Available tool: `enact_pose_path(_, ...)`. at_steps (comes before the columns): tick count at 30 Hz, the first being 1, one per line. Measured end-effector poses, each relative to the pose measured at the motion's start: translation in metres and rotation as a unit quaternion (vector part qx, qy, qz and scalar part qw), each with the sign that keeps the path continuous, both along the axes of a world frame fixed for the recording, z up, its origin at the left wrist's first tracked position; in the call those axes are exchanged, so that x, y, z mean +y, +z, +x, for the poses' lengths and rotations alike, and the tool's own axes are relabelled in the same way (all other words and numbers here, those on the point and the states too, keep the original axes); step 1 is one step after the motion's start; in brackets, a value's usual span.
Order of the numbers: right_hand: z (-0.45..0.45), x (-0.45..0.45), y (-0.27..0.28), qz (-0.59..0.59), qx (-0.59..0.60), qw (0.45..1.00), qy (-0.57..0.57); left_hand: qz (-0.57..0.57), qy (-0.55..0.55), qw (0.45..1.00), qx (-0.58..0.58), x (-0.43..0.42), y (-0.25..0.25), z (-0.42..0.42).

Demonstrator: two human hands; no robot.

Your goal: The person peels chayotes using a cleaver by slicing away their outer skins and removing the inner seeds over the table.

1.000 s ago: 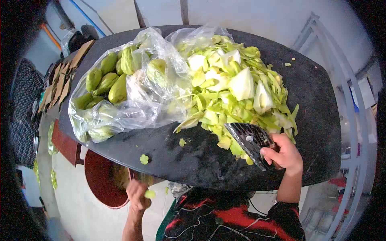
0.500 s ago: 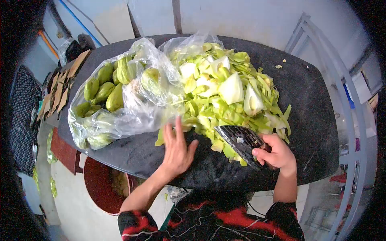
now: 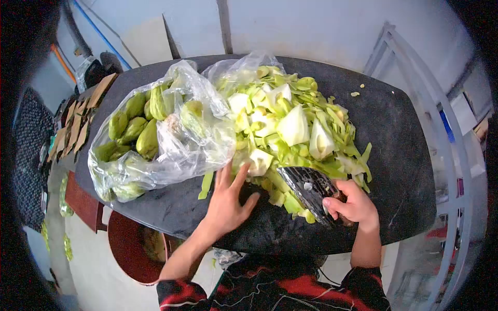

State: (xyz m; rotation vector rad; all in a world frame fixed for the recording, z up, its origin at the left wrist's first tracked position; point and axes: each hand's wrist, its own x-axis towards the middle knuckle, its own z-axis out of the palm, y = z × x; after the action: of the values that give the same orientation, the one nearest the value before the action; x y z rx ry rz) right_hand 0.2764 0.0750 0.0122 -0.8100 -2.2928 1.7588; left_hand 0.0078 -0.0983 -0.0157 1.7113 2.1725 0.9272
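My left hand (image 3: pixel 226 208) is open, its fingers spread, at the near edge of a clear plastic bag (image 3: pixel 199 147). Just beyond its fingertips lies a pale cut chayote piece (image 3: pixel 260 161). My right hand (image 3: pixel 354 206) grips a broad, dark-bladed cleaver (image 3: pixel 305 187) whose blade points up and left over the near side of the peel pile. Wet marks and a pale scrap show on the blade. Whole green chayotes (image 3: pixel 147 140) fill the bag. Larger peeled chayote pieces (image 3: pixel 294 127) rest on the heap of green peels (image 3: pixel 311 85).
The dark table (image 3: pixel 397 171) has a few small scraps near its far right side. A reddish-brown round bin (image 3: pixel 129 249) stands on the floor at the near left. Grey metal rails (image 3: pixel 456 155) run along the right, and flattened cardboard (image 3: pixel 78 122) lies at the left.
A pale cut chayote piece now shows beyond my left fingertips, where it was not visible before. My left hand's fingers have spread slightly. The cleaver stays in my right hand, its blade face turned more into view.
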Motion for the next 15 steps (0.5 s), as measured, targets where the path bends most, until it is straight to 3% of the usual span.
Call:
enact_pose_path(2, -0.002, 0.001, 0.001, 0.005, 0.02, 1.0, 0.012, -0.023, 0.027, 0.993, 0.112, -0.022, 0.0, -0.003)
enact_pose_path(6, -0.004, -0.001, 0.001, -0.008, 0.032, 0.999, 0.02, -0.086, 0.149, 0.977, 0.126, -0.036, -0.01, -0.008)
enact_pose_path(11, -0.007, -0.004, 0.003, -0.004, 0.02, 1.0, 0.023, -0.005, -0.004, 0.997, -0.074, -0.021, -0.006, 0.001)
enact_pose_path(15, -0.007, -0.006, 0.007, -0.025, 0.029, 0.999, -0.004, 0.026, -0.045, 0.994, -0.091, -0.013, 0.017, -0.016)
